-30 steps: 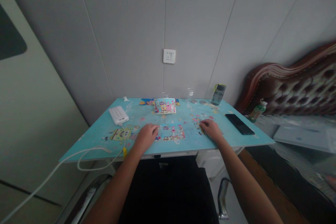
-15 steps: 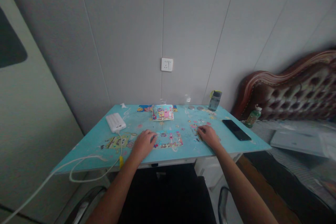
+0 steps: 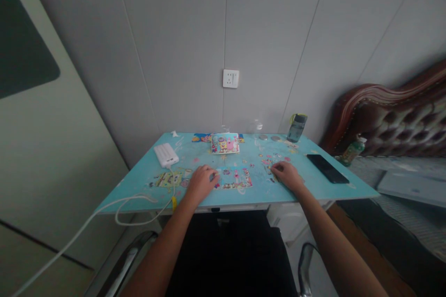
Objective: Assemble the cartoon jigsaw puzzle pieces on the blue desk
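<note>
My left hand (image 3: 203, 182) rests at the left edge of a partly filled puzzle picture (image 3: 233, 177), its fingers curled round something small and dark that I cannot make out. On the right, my right hand (image 3: 286, 174) touches a scatter of small coloured pieces (image 3: 268, 162) with its fingertips drawn together; anything between them is too small to tell. Behind the puzzle a colourful cartoon card (image 3: 225, 144) leans upright, showing several figures.
On the blue table (image 3: 139, 176) lie a white power bank (image 3: 166, 155) with a cable at the left and a black phone (image 3: 327, 168) at the right. A dark bottle (image 3: 297, 128) stands at the back right. Beyond the right edge is a green bottle (image 3: 354, 151).
The whole view has shifted, so the table and things appear further right and slightly higher. Both hands stay at about the same places on the table.
</note>
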